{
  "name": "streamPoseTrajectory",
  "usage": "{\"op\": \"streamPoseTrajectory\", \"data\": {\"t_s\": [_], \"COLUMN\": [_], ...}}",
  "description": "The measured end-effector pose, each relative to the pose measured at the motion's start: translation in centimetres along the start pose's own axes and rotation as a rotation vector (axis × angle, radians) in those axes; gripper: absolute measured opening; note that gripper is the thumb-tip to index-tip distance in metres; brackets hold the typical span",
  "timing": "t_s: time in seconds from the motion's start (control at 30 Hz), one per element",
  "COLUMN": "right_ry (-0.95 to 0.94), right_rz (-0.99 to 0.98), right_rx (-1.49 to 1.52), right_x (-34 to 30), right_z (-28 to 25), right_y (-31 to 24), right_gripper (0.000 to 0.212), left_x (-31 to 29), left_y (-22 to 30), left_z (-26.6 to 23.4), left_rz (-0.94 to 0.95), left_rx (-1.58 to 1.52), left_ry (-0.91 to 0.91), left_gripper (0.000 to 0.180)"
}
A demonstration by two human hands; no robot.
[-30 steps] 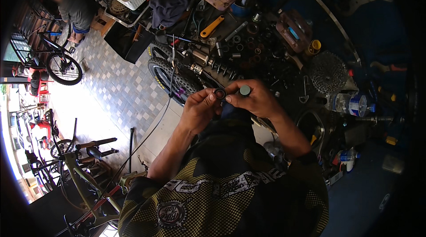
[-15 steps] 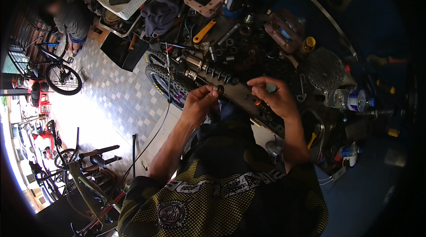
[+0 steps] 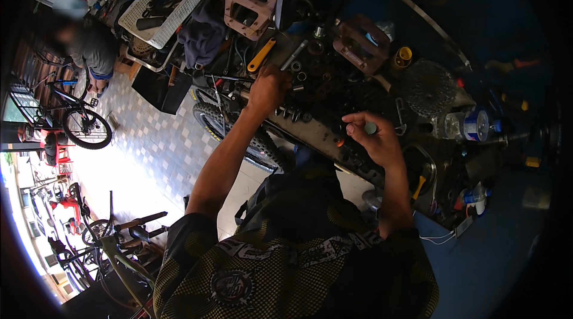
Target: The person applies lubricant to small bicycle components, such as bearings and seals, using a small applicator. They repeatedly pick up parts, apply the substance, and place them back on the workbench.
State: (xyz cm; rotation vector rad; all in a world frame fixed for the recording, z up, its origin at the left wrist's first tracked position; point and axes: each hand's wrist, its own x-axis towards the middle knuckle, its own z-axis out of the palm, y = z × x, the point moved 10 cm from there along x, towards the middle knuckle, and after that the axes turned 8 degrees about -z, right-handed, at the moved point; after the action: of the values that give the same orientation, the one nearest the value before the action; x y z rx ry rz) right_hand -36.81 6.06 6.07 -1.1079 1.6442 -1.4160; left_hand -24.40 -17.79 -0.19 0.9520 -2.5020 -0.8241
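Observation:
My left hand [image 3: 267, 91] reaches over the cluttered bench, close to a yellow-handled tool [image 3: 261, 55] and a steel rod-shaped tool [image 3: 294, 54]. Its fingers curl downward, and whatever is in them is hidden. Beside it lie small metal rings [image 3: 296, 66] and a shock absorber's dark coil [image 3: 293, 115]. Closer to me, on the right, my right hand [image 3: 382, 143] is held above the bench edge with the index finger stretched leftward. A pale green round piece [image 3: 370, 128] is tucked in this hand. Just below its fingertips sits a small orange ring [image 3: 340, 142].
Two brownish flat pedals [image 3: 253, 0] and a sprocket cassette [image 3: 431, 89] lie on the bench. A white basket [image 3: 132, 19] stands at far left, a plastic bottle [image 3: 476, 125] at right. Below the bench's left edge is a knobbly bicycle tyre [image 3: 209, 119]. Another person [image 3: 95, 47] sits beyond.
My left hand has moved up and away from me onto the bench parts; the small black ring it pinched is out of sight. My right hand has barely moved.

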Motion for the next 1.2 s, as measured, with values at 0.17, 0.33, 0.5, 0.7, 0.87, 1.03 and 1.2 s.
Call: {"op": "streamPoseTrajectory", "data": {"t_s": [0.17, 0.33, 0.5, 0.7, 0.87, 1.03, 1.2], "right_ry": [-0.005, 0.022, 0.035, 0.138, 0.237, 0.210, 0.193], "right_rz": [0.045, 0.039, 0.041, 0.000, -0.045, -0.066, -0.056], "right_rx": [-0.033, -0.038, -0.070, -0.079, -0.021, 0.070, 0.033], "right_x": [-0.4, -0.8, -0.9, -0.7, -1.3, -1.6, -1.5], "right_z": [-0.2, -0.6, -0.8, -1.8, -3.1, -3.2, -2.9], "right_y": [0.2, 0.3, 0.3, -0.6, -0.7, -0.5, -0.7], "right_gripper": [0.023, 0.024, 0.025, 0.050, 0.058, 0.064, 0.066], "left_x": [2.1, 2.7, 3.8, 4.5, 5.2, 5.1, 4.6], "left_y": [-1.2, -0.8, -1.7, -1.6, -1.0, -0.7, -1.6], "left_z": [4.5, 5.4, 3.0, 5.1, 5.8, 6.3, 3.9], "left_rz": [0.064, 0.080, 0.025, 0.094, 0.105, 0.094, -0.004], "left_rx": [0.390, 0.409, 0.301, 0.549, 0.659, 0.703, 0.429], "left_ry": [-0.129, -0.185, -0.121, -0.202, -0.218, -0.315, -0.161], "left_gripper": [0.022, 0.027, 0.028, 0.022, 0.019, 0.019, 0.018]}}
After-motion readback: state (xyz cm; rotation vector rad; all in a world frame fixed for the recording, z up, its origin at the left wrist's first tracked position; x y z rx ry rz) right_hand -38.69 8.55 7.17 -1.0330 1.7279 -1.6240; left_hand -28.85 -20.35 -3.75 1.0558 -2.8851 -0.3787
